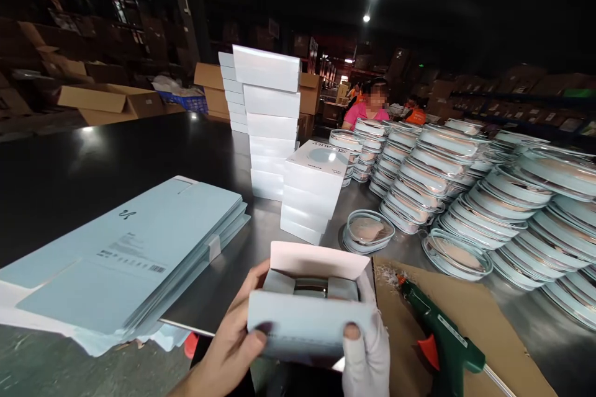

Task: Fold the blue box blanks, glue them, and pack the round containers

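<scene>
Between my two hands is a pale blue carton [307, 322], its white-lined top flap raised at the far side and its small side flaps folded in. Through the opening part of a round clear-rimmed item [311, 288] shows inside. My left hand [237, 329] is bare and grips the carton's left side, thumb on the near panel. On the right side my right hand [365, 341], in a white glove with the thumb tip uncovered, grips it the same way. Right of it, a green glue gun [442, 322] with a red trigger lies on a cardboard sheet [503, 322].
Flat pale blue carton blanks [139, 242] lie stacked at left. Closed boxes [272, 124] form a tall stack ahead, with a shorter box stack [311, 192] before it. Round clear-lidded packs [419, 180] fill the right side in leaning stacks. A person in pink [367, 111] is beyond.
</scene>
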`<state>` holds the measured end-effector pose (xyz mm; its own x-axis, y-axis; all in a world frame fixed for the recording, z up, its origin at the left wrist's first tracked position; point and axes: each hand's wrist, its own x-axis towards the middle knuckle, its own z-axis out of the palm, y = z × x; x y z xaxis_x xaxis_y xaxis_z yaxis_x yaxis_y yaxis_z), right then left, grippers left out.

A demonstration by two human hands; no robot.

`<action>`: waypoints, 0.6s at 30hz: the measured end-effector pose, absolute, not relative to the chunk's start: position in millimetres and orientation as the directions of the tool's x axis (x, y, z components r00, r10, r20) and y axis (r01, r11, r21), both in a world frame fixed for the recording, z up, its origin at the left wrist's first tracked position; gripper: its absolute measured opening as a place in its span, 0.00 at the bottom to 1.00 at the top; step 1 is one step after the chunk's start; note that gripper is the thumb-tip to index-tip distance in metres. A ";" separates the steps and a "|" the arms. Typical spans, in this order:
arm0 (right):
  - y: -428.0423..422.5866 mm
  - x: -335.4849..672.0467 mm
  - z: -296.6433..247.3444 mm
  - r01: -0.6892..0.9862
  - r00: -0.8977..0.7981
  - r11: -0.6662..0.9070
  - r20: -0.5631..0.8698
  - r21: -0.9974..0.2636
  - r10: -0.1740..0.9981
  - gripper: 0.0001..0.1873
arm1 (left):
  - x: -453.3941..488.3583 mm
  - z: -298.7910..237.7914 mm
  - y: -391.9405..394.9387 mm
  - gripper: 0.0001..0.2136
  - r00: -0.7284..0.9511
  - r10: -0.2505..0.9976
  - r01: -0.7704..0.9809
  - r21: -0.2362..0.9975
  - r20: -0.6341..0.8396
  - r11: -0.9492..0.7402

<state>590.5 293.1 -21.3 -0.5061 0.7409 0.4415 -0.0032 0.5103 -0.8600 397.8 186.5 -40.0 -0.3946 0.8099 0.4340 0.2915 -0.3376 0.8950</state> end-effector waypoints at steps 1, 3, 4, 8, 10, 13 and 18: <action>287.0 585.9 -20.1 0.036 -0.462 0.470 0.402 -0.882 0.790 0.25 | 403.4 -35.7 188.5 0.19 -0.474 0.770 0.270 0.903 0.427 -0.334; 275.7 577.4 -14.3 0.095 -0.423 0.387 0.315 -0.917 0.849 0.35 | 415.1 -28.5 192.1 0.13 -0.632 0.662 0.210 0.911 0.403 -0.354; 271.8 574.7 -10.4 0.113 -0.415 0.363 0.288 -0.925 0.863 0.37 | 419.4 -25.6 193.0 0.12 -0.677 0.628 0.190 0.915 0.384 -0.355; 282.4 597.2 2.3 0.198 -0.482 0.455 0.318 -0.868 0.816 0.37 | 409.0 -22.4 188.3 0.16 -0.570 0.787 0.224 0.966 0.236 -0.127; 306.4 636.9 2.7 0.332 -0.507 0.609 0.408 -0.720 0.759 0.36 | 389.2 -28.7 183.7 0.17 -0.440 0.876 0.312 0.948 0.196 -0.055; 351.1 715.1 -2.4 0.811 -0.282 0.468 0.466 -0.351 0.839 0.26 | 359.6 -43.5 179.4 0.21 -0.267 0.943 0.428 0.901 0.197 -0.067; 383.8 785.2 -17.7 0.915 -0.180 0.198 0.083 -0.350 0.980 0.20 | 345.2 -42.2 184.4 0.25 -0.260 0.927 0.534 0.840 0.272 -0.097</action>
